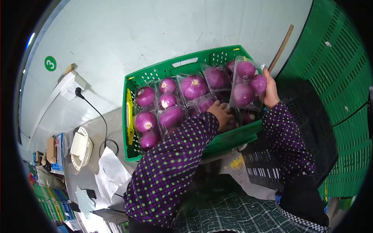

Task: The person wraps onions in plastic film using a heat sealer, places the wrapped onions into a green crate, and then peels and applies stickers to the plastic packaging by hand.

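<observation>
A green crate [182, 62] holds several clear-wrapped packs of purple onions [194, 87]. My right hand [271, 90] grips the right edge of a wrapped pack of onions [244, 94], tilted up at the crate's right end; three onions show in it. My left hand [222, 115] reaches down among the packs near the crate's front side, left of the raised pack. Its fingers are bent over an onion pack, and their tips are partly hidden, so its hold is unclear.
Black crates [307, 128] stand at the right, before stacked green crates [345, 77]. A wooden stick [281, 47] leans behind. At the left are a white basket [81, 149], a black cable [101, 116] and white paper [111, 173]. Yellow bits [237, 163] lie on the floor.
</observation>
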Demonstrator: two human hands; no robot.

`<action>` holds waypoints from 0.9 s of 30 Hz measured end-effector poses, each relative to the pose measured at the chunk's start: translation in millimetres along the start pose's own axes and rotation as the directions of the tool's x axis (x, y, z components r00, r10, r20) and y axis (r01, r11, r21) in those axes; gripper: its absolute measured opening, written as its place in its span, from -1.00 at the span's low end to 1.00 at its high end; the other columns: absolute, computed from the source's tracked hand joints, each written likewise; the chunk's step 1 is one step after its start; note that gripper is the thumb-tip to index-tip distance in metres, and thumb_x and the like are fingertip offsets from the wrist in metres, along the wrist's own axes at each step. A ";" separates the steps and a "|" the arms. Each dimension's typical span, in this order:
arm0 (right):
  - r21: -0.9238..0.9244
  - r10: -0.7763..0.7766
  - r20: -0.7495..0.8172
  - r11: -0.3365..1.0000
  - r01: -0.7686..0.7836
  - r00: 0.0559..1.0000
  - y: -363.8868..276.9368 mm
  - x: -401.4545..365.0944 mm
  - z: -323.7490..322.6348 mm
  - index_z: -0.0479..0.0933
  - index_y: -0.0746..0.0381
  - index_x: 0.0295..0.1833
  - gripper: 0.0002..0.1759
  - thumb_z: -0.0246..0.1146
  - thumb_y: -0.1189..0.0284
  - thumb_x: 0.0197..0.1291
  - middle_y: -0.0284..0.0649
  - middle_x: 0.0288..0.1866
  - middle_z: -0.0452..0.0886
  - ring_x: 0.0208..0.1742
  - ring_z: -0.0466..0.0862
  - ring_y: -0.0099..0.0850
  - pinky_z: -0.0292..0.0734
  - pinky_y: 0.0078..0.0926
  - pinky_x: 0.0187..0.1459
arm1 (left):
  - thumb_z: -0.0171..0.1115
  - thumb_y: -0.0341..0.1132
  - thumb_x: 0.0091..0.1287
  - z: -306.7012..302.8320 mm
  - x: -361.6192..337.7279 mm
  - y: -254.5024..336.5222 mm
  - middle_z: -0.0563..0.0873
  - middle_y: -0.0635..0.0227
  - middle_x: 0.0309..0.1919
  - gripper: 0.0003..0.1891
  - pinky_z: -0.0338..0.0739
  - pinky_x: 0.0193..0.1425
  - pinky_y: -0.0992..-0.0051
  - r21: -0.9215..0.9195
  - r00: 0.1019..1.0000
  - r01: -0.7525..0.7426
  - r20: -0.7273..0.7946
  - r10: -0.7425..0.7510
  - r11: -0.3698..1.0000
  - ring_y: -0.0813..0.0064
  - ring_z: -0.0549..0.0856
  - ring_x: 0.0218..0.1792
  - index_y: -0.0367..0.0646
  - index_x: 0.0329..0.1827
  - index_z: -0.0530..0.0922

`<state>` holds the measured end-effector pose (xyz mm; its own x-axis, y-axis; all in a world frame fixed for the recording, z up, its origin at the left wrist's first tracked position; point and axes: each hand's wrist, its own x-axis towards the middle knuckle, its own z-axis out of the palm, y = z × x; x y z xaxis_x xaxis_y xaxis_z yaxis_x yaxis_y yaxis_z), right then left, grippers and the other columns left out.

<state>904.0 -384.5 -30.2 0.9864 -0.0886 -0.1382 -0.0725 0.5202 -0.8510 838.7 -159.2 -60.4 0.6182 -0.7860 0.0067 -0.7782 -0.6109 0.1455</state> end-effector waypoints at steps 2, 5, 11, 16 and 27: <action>-0.124 0.052 0.166 0.992 -0.032 0.985 2.5 9.4 -17.3 0.51 0.29 0.03 -0.51 0.07 0.05 0.36 -0.26 -0.20 0.64 -0.27 0.65 -0.46 0.58 -0.48 -0.23 | 0.20 0.02 0.12 5.3 -3.4 -6.3 0.62 0.31 -0.01 -0.57 0.30 0.20 0.20 0.088 0.976 -0.010 0.219 -0.010 0.996 0.23 0.53 0.09 -0.03 -0.04 0.60; -0.235 0.110 0.086 0.968 -0.088 0.990 15.6 11.3 -9.3 0.53 0.34 0.01 -0.51 0.10 0.08 0.35 -0.27 -0.23 0.64 -0.31 0.65 -0.47 0.56 -0.49 -0.28 | 0.23 0.00 0.07 1.7 -35.1 -30.9 0.61 0.33 0.03 -0.59 0.26 0.22 0.16 -0.055 0.996 -0.073 -0.062 0.070 0.996 0.25 0.50 0.13 0.00 -0.06 0.62; -0.585 0.346 0.037 0.768 -0.261 0.937 53.2 17.7 -7.0 0.57 0.40 -0.09 -0.43 0.15 0.01 0.28 -0.21 -0.27 0.63 -0.36 0.63 -0.46 0.54 -0.47 -0.30 | 0.25 -0.08 0.05 -3.2 -61.1 -28.7 0.60 0.30 0.06 -0.60 0.22 0.30 0.15 -0.074 0.963 -0.152 -0.234 0.131 0.986 0.25 0.49 0.17 -0.05 -0.06 0.62; -0.475 0.547 0.027 0.743 -0.471 0.836 77.0 6.3 6.2 0.54 0.30 -0.01 -0.48 0.07 0.01 0.33 -0.25 -0.21 0.64 -0.27 0.62 -0.45 0.53 -0.42 -0.21 | 0.26 -0.09 0.03 -10.0 -77.9 -29.9 0.63 0.31 -0.04 -0.65 0.33 0.24 0.23 -0.154 0.950 -0.106 -0.306 0.054 0.982 0.25 0.54 0.08 -0.07 -0.17 0.66; -0.696 0.424 0.279 0.707 -0.122 0.862 137.3 81.2 22.7 0.45 0.39 0.11 -0.57 0.04 0.25 0.35 0.00 -0.07 0.59 -0.11 0.58 -0.22 0.47 -0.25 -0.03 | 0.21 0.15 0.07 8.7 -95.4 44.3 0.71 0.40 -0.48 -0.67 0.53 -0.24 0.22 0.184 0.789 0.380 -0.576 -0.214 0.906 0.30 0.70 -0.29 0.13 -0.53 0.67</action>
<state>977.5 -301.0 -146.8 0.8603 0.3814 -0.3383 -0.2746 -0.2126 -0.9378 744.3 -112.1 -63.3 0.7180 -0.4343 0.5439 -0.4904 -0.8702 -0.0474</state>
